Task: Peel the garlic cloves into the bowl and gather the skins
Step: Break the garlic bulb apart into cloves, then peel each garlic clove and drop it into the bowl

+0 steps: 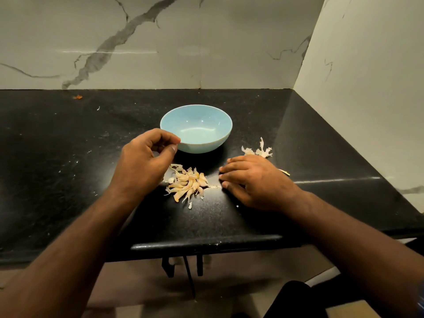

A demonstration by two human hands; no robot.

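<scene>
**Peeling barely begun: bowl empty**

Head view: your one blue bowl sits at centre with nothing in it. At its 6 o'clock lies one pile of unpeeled garlic cloves, too bunched to count. A few loose skins lie at the bowl's 4 o'clock. Your left hand hovers with fingers curled, thumb meeting fingertips; whether it pinches anything, I cannot tell. Your right hand rests flat on the counter, fingers straight and together.

Bowl behind garlic cloves; skins to its right.
</scene>
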